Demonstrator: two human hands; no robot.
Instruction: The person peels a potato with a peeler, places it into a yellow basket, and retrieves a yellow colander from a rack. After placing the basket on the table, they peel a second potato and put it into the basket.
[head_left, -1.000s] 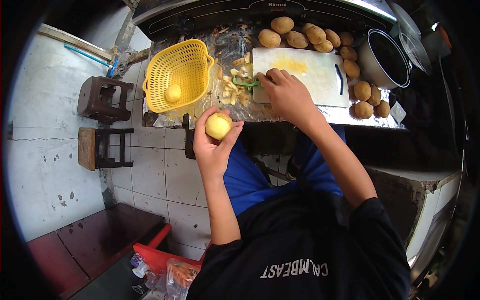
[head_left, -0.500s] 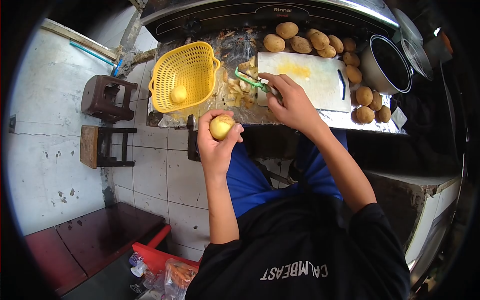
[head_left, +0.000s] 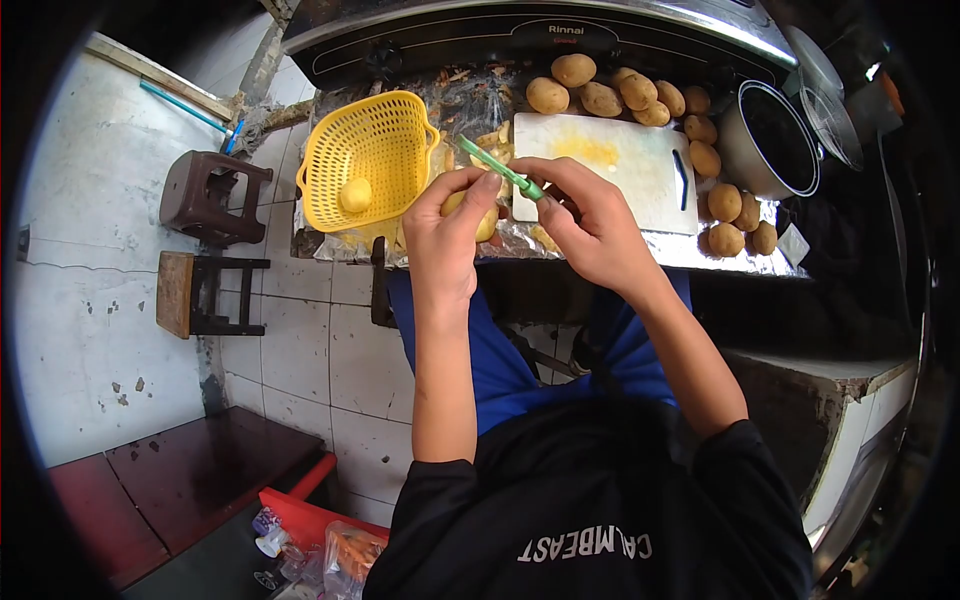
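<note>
A partly peeled potato [head_left: 487, 223] sits in my left hand [head_left: 445, 245], whose fingers curl round it and cover much of it. The green peeler [head_left: 492, 164] is gripped in my right hand [head_left: 598, 225]. Its head reaches over to the left hand, close by the thumb above the potato. Beneath the hands, potato peelings [head_left: 505, 136] lie on the foil-covered counter. To the left stands a yellow basket [head_left: 408, 118] with one peeled potato [head_left: 355, 195] in it. A white cutting board [head_left: 640, 195] with a yellowish stain lies to the right.
Several unpeeled potatoes [head_left: 638, 92] lie behind and right of the board. A pot [head_left: 735, 150] stands at the right, below the black stove front [head_left: 460, 45]. Two stools [head_left: 205, 195] and a dark red table [head_left: 215, 470] are on the left.
My left hand has risen toward the counter with the potato, and my right hand has lowered slightly. The peeler, earlier apart from the potato, is now at the left hand.
</note>
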